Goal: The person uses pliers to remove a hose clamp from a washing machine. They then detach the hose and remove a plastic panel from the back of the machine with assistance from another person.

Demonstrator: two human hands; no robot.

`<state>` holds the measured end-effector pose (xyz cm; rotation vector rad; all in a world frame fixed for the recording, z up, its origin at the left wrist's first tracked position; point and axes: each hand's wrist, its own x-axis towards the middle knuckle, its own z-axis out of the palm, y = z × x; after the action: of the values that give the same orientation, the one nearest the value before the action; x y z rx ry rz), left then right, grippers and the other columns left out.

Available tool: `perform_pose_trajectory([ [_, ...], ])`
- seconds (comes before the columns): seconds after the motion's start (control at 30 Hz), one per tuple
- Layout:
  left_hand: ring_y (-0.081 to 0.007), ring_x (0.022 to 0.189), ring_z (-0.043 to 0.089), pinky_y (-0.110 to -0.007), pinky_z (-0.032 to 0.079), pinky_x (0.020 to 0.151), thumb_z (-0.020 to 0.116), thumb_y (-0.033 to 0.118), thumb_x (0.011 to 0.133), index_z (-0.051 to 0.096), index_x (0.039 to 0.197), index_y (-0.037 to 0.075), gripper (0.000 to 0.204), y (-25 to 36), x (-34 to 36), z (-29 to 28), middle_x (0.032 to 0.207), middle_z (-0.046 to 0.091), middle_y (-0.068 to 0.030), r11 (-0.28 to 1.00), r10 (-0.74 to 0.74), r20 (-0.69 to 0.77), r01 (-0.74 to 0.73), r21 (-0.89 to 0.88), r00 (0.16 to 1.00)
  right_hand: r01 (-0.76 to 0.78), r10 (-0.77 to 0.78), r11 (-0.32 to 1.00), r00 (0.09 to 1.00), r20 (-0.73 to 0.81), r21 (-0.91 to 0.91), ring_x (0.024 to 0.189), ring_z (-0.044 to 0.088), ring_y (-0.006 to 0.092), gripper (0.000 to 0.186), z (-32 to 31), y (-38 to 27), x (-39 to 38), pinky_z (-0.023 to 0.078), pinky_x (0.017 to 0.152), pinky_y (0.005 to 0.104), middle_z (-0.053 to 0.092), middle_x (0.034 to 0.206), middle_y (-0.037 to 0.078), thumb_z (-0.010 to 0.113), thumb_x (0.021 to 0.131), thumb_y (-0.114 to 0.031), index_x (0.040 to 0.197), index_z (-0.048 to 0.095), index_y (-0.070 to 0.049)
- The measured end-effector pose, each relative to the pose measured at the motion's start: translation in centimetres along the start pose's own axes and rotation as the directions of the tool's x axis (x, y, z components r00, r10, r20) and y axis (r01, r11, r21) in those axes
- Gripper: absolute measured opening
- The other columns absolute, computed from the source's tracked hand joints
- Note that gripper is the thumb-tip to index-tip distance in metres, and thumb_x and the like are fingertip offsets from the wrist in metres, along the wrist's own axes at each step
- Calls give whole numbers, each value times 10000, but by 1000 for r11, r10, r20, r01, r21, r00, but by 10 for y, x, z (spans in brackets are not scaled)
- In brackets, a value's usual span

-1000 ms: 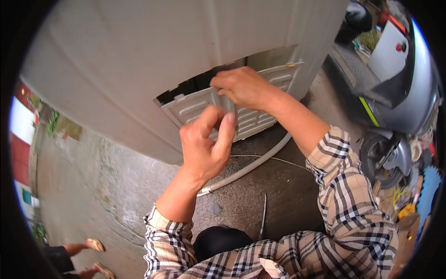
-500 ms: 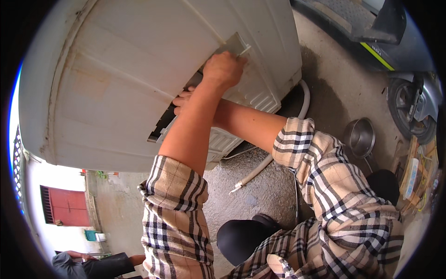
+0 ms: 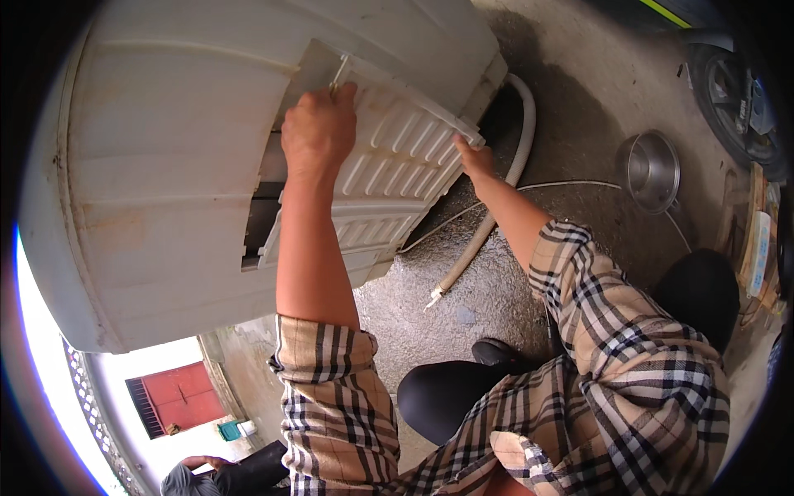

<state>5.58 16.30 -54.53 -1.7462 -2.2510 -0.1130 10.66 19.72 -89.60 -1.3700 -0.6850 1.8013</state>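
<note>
A large off-white appliance cabinet (image 3: 157, 149), which looks like a washing machine, leans across the upper left. Its louvered back panel (image 3: 385, 149) sits askew, and a dark gap (image 3: 263, 219) shows along its left side. My left hand (image 3: 318, 124) is closed round the panel's upper left edge, fingers curled over it. On the opposite edge, my right hand (image 3: 473, 157) grips the panel with the thumb on the outer face; the other fingers are partly hidden. A grey drain hose (image 3: 523, 136) curves from the cabinet's side to the ground near my right hand.
A metal pot (image 3: 652, 172) sits on the wet concrete at the right, beside a thin cable (image 3: 571, 183). Farther right are a scooter wheel (image 3: 732, 103) and wooden pieces (image 3: 757, 240). Another person (image 3: 227, 471) sits at the lower left, below a red door (image 3: 178, 397).
My right hand has left the gap under my left arm and now holds the panel's right edge. The panel has shifted, baring more gap. The view has turned and moved right.
</note>
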Motion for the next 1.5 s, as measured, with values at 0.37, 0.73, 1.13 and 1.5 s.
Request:
perform_pose_trajectory([
  [0.37, -459, 906, 581, -479, 449, 829, 474, 425, 892, 656, 920, -28, 489, 5, -29, -20, 909, 625, -277, 992, -121, 45, 119, 30, 992, -359, 222, 803, 921, 322, 475, 1389, 175, 326, 1128, -11, 2, -7, 191, 1090, 488, 189, 1510, 144, 707, 624, -696, 1436, 244, -64],
  [0.73, -434, 893, 595, -461, 461, 789, 469, 384, 927, 641, 937, -47, 464, 5, -58, -44, 880, 632, -268, 949, -314, 22, 313, 41, 949, -369, 322, 908, 917, 236, 198, 1187, 404, 210, 894, 10, -11, -8, 279, 942, 414, 453, 1307, 37, 661, 664, -716, 1288, 464, -106],
  [1.13, -422, 805, 589, -455, 462, 748, 472, 382, 924, 617, 915, -88, 491, 0, -66, -54, 825, 618, -270, 933, -358, -4, 358, 30, 934, -373, 336, 921, 907, 256, 114, 1190, 411, 195, 916, 15, -39, -27, 295, 914, 414, 459, 1297, 35, 645, 674, -720, 1318, 444, -100],
  [1.5, -342, 675, 544, -413, 453, 692, 479, 400, 921, 622, 857, -59, 485, -21, -54, -50, 729, 596, -225, 937, -348, 31, 348, -8, 937, -381, 185, 830, 878, 442, 409, 1327, 252, 200, 948, 10, -6, -28, 223, 1016, 454, 327, 1435, 27, 723, 657, -645, 1381, 327, -177],
])
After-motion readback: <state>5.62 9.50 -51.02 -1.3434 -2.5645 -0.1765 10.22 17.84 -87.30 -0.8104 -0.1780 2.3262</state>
